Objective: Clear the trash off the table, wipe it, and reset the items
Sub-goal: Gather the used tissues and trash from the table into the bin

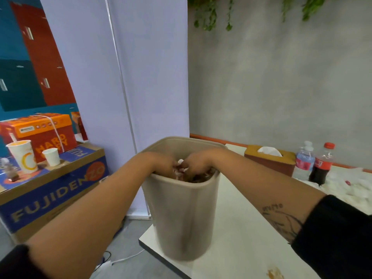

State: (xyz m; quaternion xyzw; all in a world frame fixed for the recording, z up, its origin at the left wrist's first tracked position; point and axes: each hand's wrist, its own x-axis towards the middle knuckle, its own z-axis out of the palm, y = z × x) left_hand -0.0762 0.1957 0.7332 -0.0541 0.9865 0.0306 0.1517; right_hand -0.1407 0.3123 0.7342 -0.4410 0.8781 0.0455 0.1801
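both hands are down in the mouth of the tan bin (181, 218), centre of frame: left hand (162, 164) and right hand (194, 165) side by side, nearly touching, w/ white tissue wads (179, 162) showing between them over brownish stuff inside. fingers of both dip below the rim and look curled, but can't tell whether they grip the wads, press them down or just rest on them. bin stands upright, long axis vertical, on the near-left corner of the white surface (241, 228), close to its edge. rest of the job lies to the right: a scatter of tissue litter (354, 188) at the right edge of frame, just beside the cola bottle (322, 164) and water bottle (305, 162), w/ the tissue box (269, 160) left of them. that litter is well apart from the bin and on the right hand's side, so the right hand is prob the nearer one for the next pick. a brown stain (274, 273) at lower right awaits wiping. trash step looks partway; wipe and reset not yet begun.
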